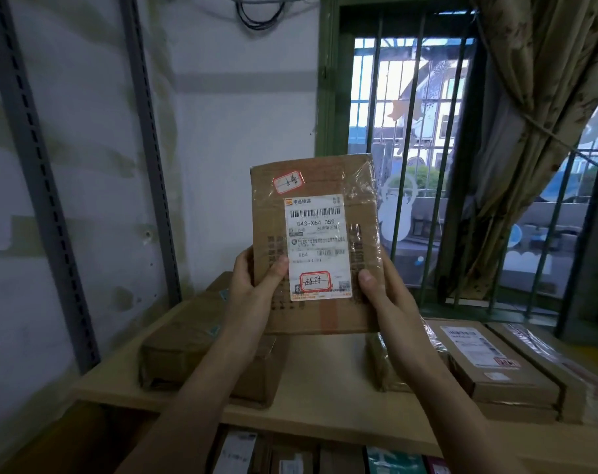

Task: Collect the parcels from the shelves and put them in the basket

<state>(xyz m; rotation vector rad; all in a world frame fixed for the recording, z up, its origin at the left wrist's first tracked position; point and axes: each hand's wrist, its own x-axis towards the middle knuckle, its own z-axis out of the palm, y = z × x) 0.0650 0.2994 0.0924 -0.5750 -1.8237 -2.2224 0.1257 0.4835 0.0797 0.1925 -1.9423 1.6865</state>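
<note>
- While we hold up the flat brown tape-wrapped cardboard parcel (316, 244), left hand (253, 285) and right hand (383, 292) grip its lower edges.
- Likely light, stiff, slippery; edges suit holding.

Upright parcel (316, 244) between both hands

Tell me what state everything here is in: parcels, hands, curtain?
Held parcel: upright, taped shut, label facing the camera.
Left hand: grips its left edge.
Right hand: grips its right edge.
Shelf parcels: lying flat, sealed.
Curtain: tied back.
Window: barred.
</note>
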